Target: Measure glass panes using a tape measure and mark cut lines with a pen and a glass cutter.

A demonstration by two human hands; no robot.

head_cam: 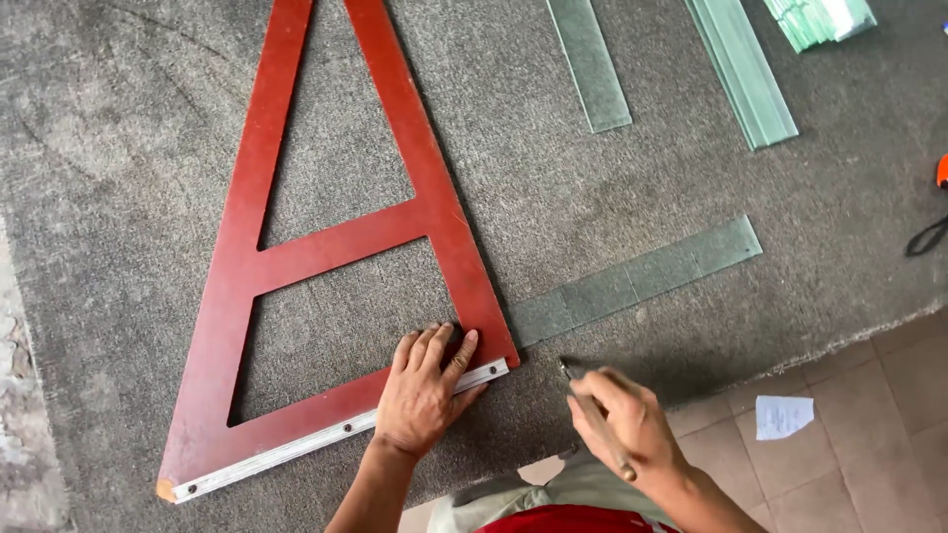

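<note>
Red wooden triangle [336, 247] under left hand [423, 395]; right hand [627, 419] grips cutter [595, 413].

One red triangular frame [326, 247], one cutter [592, 410], one paper scrap [784, 416].

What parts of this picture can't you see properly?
- Red triangular frame: its top is cut off by the head view's upper edge.
- Glass strip: its near end is hidden under the frame.
- Tool in the right hand: mostly covered by fingers; its tip is too small to tell.
- Orange thing: cut off by the right edge.
- Left hand hides part of the frame's base.
</note>
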